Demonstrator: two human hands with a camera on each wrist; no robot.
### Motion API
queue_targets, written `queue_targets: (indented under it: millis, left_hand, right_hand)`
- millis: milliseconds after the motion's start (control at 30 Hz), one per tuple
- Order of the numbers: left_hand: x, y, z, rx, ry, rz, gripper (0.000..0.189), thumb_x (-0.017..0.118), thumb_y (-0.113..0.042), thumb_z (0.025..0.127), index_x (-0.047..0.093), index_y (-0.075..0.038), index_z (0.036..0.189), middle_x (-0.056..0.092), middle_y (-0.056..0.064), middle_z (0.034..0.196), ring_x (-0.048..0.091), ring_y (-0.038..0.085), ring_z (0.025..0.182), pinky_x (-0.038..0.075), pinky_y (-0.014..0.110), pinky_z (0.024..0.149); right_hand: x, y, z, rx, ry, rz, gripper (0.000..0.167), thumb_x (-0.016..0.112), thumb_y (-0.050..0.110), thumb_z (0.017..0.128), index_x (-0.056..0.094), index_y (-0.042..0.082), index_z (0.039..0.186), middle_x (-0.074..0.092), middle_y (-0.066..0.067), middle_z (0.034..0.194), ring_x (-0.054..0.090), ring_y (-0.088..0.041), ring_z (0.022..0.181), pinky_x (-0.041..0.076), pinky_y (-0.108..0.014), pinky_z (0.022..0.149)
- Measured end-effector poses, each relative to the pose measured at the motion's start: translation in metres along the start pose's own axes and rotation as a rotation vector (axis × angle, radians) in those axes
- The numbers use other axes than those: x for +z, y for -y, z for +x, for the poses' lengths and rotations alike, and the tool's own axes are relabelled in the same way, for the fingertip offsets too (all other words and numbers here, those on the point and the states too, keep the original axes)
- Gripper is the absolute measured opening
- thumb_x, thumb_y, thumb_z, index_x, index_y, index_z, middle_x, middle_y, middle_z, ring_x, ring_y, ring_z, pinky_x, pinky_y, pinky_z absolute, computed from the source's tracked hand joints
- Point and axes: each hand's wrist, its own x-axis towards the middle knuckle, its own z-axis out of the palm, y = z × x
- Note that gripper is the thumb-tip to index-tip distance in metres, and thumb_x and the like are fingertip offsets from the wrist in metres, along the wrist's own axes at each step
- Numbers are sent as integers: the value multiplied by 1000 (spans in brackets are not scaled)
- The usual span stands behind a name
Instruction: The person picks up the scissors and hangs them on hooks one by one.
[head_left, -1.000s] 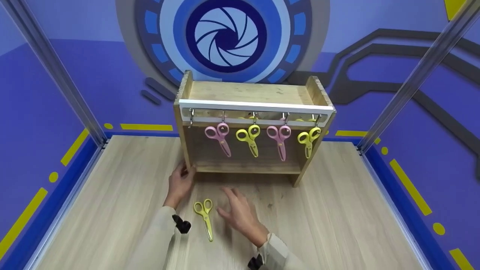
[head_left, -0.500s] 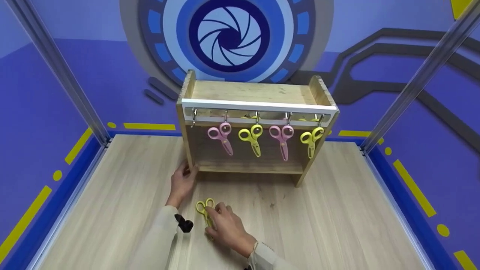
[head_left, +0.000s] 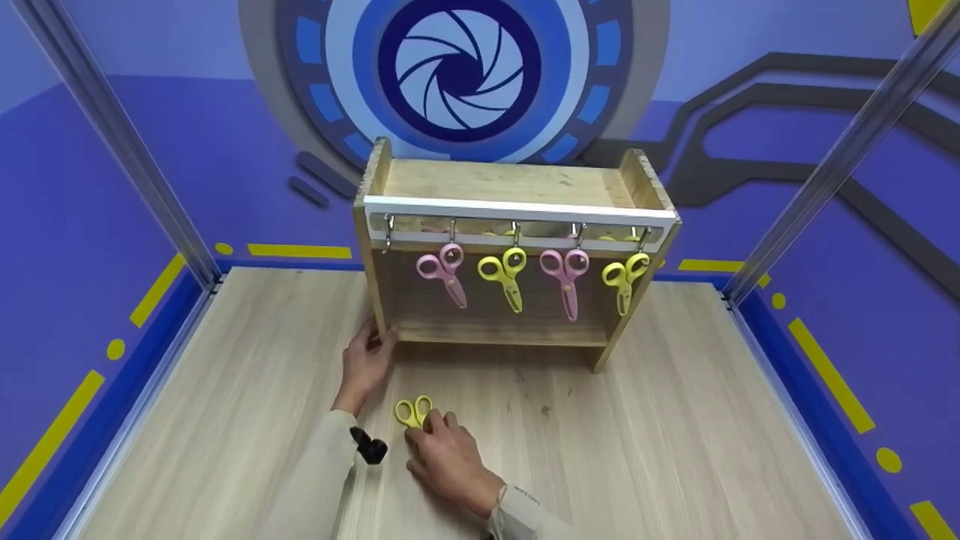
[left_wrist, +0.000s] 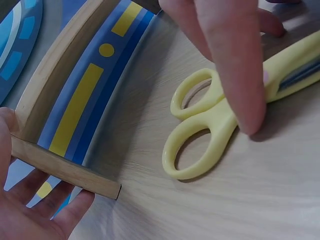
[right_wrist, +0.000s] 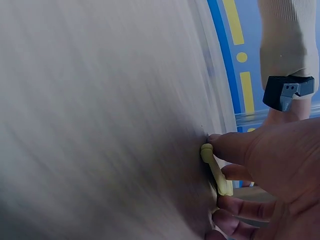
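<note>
Yellow scissors [head_left: 412, 411] lie on the wooden table, handles toward the rack. My right hand [head_left: 429, 433] covers their blades and pinches them between thumb and fingers [right_wrist: 235, 206]; the blade tip [right_wrist: 215, 167] pokes out by the thumb. In the left wrist view a right finger [left_wrist: 235, 65] presses on the scissors [left_wrist: 200, 135] just behind the loops. My left hand [head_left: 371, 349] grips the bottom of the left front post [left_wrist: 65, 167] of the wooden rack [head_left: 517, 184].
Two pink scissors [head_left: 444, 271] [head_left: 564, 274] and two yellow ones [head_left: 506, 274] [head_left: 622, 279] hang on hooks under the rack's rail; the leftmost hook [head_left: 388, 231] is bare. Blue walls and metal posts [head_left: 112, 142] enclose the table [head_left: 675, 435].
My right hand moved left onto the yellow scissors on the table and closed its fingers on them. The left hand stayed on the rack's post.
</note>
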Motion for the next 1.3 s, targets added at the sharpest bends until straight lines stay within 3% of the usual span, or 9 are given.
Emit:
queue_targets:
  millis: [333,567,767,1033,1300]
  left_hand:
    - [1,0,0,-20,10,8,53,64,-35,103,53,-11,149,59,23,141,62,36,124,54,47,100]
    - [-1,-2,-2,-18,20,-11,54,64,-34,103,51,-10,150,60,21,140,62,35,125,54,47,101]
    - [-1,-2,-2,-18,16,-20,50,64,-31,103,54,-10,147,60,22,140,62,35,124,55,47,100]
    - [-1,-1,0,-20,19,-38,50,65,-33,102,55,-13,147,60,21,140,62,34,125,55,49,100]
    - [-2,-1,-1,-15,32,-41,55,64,-38,102,53,-12,149,59,21,142,61,35,126,54,48,100]
  right_hand:
    - [-5,-8,-8,7,60,19,27,75,29,94,75,20,119,56,0,103,50,-16,85,44,-27,60]
    - [-13,-24,-25,-42,-13,12,16,71,24,98,77,21,113,58,-1,99,50,-14,79,41,-25,57]
    - [-21,-40,-39,-11,-6,96,18,71,18,98,76,22,115,58,3,96,51,-10,80,43,-22,60]
    - [-30,-56,-49,72,-80,128,19,80,4,86,74,13,101,58,3,79,48,-5,65,43,-23,51]
    - [-36,-64,-45,144,-12,151,21,85,1,79,75,9,97,58,5,78,49,-4,65,45,-24,54]
